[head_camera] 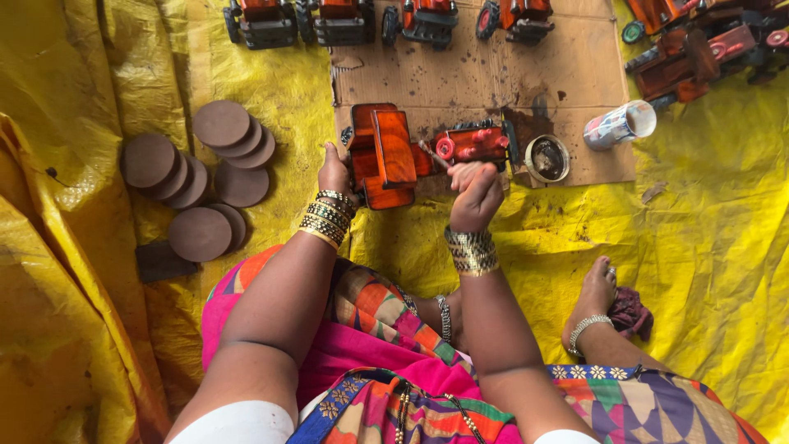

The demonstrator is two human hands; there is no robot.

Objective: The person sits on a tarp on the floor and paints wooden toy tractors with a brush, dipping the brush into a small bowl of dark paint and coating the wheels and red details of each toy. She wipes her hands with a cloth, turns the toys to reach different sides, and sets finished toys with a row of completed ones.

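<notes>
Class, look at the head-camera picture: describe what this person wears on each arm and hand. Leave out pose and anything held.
The left hand has a stack of gold and dark beaded bangles at the wrist. The right hand has a wide band of gold patterned bangles. Both forearms are bare; short white sleeves show at the upper arms.

Red-brown wooden toy tractor (411, 152) on stained cardboard; glossy; thin brush (433, 154) touching its middle.

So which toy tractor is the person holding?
The wooden tractor nearest their lap, between the left hand and right hand; the others stand untouched along the top.
</notes>
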